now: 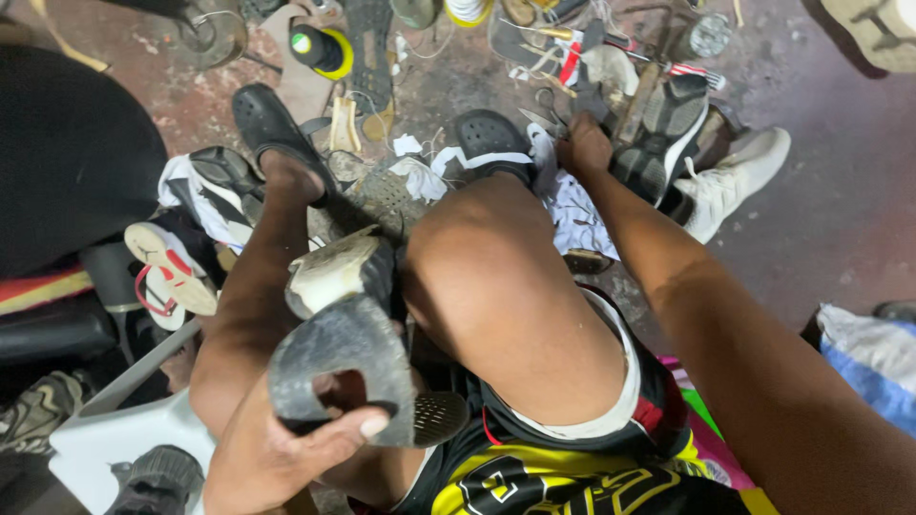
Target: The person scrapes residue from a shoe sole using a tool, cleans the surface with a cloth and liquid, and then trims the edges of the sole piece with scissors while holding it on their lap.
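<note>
Sitting low over a cluttered floor (821,210), a person works with both bare hands among shoes and repair tools.

Left hand (277,458): at the bottom left of the view, gripping a worn black shoe sole (334,367). The thumb (348,429) lies across the sole's lower edge and the remaining fingers are curled behind it, out of sight. The sole stands tilted, its scuffed underside facing the camera, with a ragged hole near the middle. It rests against the inner side of the bent knee (487,277), and its pale, dirty far end (334,272) points away from the person.

Right hand (584,145): stretched forward to the heap on the floor, fingers closed down among the items; what they pinch cannot be told. Scissors (549,110) lie just beside it on the left, a black-and-white sneaker (663,133) just beside it on the right.

Other items: white sneaker (735,176) beyond the black-and-white one; black clog (491,138) on the person's foot; white crumpled cloth (577,215) under the right forearm; second black clog (272,129) on the other foot; red-strapped flip-flops (167,272) at the left; white plastic stool (124,434) at the lower left corner; blue bag (873,367) at the right edge.
</note>
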